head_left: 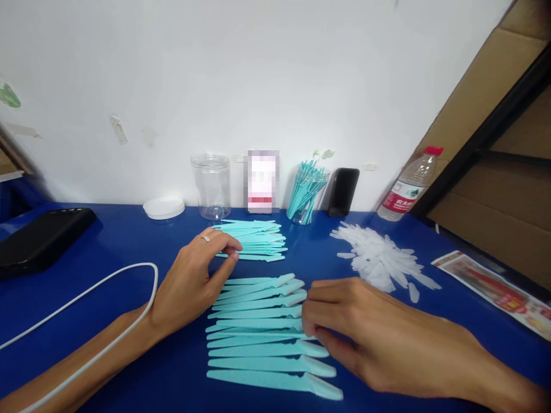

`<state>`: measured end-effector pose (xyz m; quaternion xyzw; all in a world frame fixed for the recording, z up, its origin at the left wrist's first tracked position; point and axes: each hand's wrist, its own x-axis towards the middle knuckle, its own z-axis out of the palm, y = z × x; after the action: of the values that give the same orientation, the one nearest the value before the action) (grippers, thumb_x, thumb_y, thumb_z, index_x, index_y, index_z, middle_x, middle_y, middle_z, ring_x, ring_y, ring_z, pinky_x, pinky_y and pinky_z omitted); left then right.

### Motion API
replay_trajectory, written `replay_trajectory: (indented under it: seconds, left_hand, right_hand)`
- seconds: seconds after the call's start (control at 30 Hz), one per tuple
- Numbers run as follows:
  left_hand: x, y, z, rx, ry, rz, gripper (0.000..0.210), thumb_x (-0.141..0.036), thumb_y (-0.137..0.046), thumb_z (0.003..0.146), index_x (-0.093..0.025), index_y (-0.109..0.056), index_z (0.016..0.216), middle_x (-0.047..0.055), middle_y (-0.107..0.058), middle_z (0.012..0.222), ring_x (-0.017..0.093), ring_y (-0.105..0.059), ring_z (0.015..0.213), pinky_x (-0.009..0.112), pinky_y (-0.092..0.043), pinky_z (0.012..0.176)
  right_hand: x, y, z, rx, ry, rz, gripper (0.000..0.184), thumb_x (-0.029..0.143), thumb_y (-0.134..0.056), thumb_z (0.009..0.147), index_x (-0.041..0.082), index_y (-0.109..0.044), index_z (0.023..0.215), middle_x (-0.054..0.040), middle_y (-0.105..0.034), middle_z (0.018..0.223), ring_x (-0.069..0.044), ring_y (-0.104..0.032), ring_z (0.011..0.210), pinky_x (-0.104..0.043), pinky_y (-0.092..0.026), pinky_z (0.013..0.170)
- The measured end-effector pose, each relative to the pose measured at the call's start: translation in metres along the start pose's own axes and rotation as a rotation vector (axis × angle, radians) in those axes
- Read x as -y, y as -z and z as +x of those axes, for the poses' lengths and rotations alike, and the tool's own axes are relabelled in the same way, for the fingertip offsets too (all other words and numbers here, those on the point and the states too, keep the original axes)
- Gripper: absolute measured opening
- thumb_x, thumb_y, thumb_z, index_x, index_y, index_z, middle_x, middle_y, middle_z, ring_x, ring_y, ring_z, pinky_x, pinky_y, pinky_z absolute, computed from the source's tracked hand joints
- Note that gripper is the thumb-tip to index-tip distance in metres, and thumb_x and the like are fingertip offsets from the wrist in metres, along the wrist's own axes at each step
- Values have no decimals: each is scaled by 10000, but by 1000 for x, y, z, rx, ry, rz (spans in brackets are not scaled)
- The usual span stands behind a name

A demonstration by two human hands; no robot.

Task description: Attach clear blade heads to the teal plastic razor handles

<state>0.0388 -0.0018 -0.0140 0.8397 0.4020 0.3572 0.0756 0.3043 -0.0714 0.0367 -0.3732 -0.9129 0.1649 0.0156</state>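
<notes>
Turquoise eyebrow razors lie side by side in a front row on the blue table, their whitish-tipped heads toward the right. My right hand is closed over the heads in the middle of this row, its fingertips at the end of one razor; the exact grip is hidden. Behind it lies another stack of turquoise razors. My left hand reaches over that stack's left end, thumb and forefinger pinched together; anything between them is hidden. A heap of translucent white plastic caps lies beyond my right hand.
Along the wall stand a clear jar, a blurred-out screen, a jar of turquoise razors, a black phone and a water bottle. A white lid, a black device and a white cable are left.
</notes>
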Motion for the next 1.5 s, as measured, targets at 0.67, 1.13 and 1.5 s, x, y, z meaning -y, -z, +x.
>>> replay_trajectory:
  seconds: [0.67,1.13,1.5]
  left_hand:
    - [3,0,-2,6,-17,-13,115,-224,-491,992,-194,-602,983,21,-610,932,188,-564,917,305,-429,800]
    - [10,-2,-3,-3,-42,16,110,-248,-485,998,-226,-592,994,6,-610,935,190,-572,902,303,-433,784]
    - [5,-1,0,-26,-61,40,124,-243,-475,993,-215,-596,984,18,-640,907,202,-577,886,321,-448,780]
  right_hand:
    - [2,3,-5,129,-60,-108,171,300,-591,892,214,-600,744,8,-672,773,-173,-595,699,-299,-348,646]
    - [-1,2,-3,112,-58,-92,114,265,-614,832,191,-626,747,-8,-690,756,-157,-578,648,-290,-380,662]
    - [-6,2,-1,64,-10,-10,73,183,-587,824,193,-569,754,17,-640,720,-118,-514,609,-250,-320,575]
